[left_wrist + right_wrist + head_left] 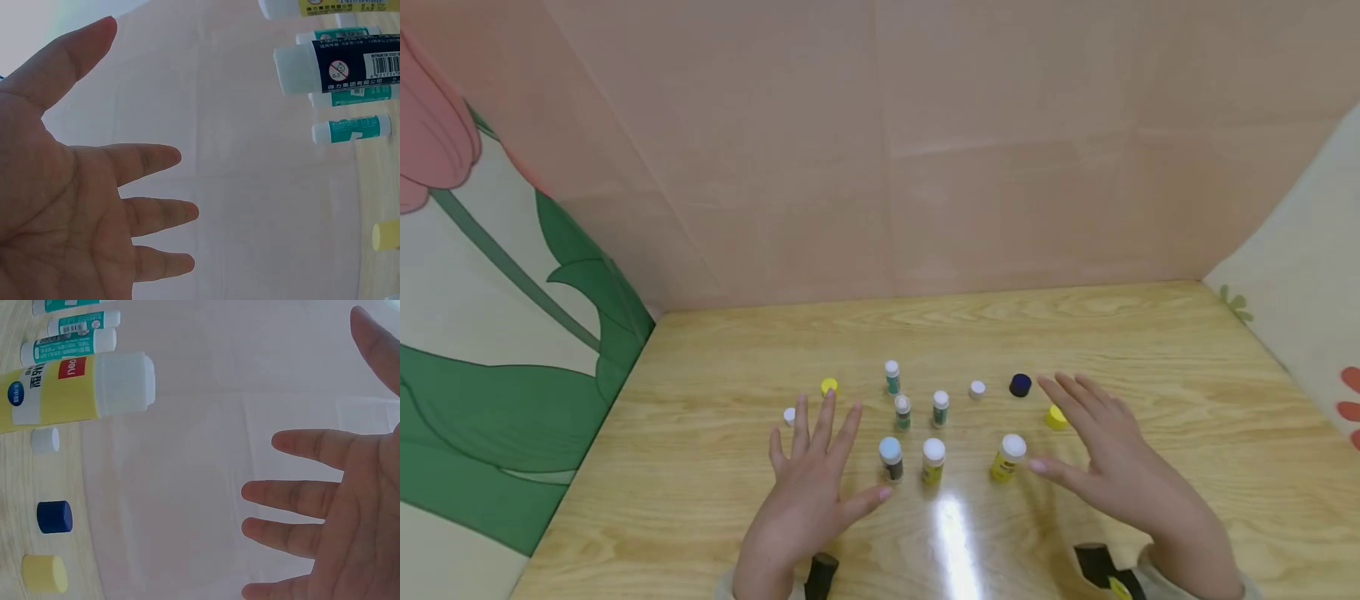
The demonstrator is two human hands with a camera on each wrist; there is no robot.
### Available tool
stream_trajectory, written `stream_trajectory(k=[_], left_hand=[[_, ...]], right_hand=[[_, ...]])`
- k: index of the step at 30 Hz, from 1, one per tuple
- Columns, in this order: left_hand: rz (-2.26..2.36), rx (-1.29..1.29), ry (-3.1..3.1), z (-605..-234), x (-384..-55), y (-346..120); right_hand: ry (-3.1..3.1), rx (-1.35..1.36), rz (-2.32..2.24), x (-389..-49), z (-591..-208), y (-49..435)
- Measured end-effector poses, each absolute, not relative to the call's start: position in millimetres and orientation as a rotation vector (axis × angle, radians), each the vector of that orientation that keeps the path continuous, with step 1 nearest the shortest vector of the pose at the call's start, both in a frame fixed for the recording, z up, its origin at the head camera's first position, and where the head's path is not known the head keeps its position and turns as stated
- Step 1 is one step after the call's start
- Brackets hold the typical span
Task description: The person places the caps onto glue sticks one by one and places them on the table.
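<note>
Both hands are held over the table with spread, straight fingers and hold nothing. My left hand (808, 492) is left of a dark-labelled glue stick (891, 460) with a pale top; its palm and fingers (156, 215) show in the left wrist view. To the right, my right hand (1108, 467) has its thumb tip close beside a yellow glue stick (1007, 460), whose whitish top (125, 384) shows in the right wrist view. Another yellow glue stick (933, 462) stands between the hands. Behind it are three smaller green-labelled glue sticks, one of them (940, 409) nearest the right.
Loose caps lie around the sticks: a yellow cap (829, 386) and a white cap (789, 416) by the left fingertips, a white cap (977, 390), a dark blue cap (1020, 385) and a yellow cap (1056, 418) toward the right hand. A pinkish cloth (887, 167) hangs behind the wooden table (700, 467).
</note>
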State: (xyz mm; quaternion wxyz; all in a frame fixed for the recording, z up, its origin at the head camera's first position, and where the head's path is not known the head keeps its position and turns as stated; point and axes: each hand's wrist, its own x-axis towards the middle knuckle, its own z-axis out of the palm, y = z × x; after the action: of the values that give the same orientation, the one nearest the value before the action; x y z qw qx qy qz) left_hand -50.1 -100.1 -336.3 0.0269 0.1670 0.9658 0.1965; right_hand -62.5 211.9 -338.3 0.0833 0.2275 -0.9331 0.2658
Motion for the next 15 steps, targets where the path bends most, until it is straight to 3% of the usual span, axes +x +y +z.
stream_trajectory(k=[15], left_hand=[[0.657,0.509,2.954,-342.3,-50.6,-98.4]], right_hand=[[-2.825,0.655,0.830,-64.1,-343.2,218.3]])
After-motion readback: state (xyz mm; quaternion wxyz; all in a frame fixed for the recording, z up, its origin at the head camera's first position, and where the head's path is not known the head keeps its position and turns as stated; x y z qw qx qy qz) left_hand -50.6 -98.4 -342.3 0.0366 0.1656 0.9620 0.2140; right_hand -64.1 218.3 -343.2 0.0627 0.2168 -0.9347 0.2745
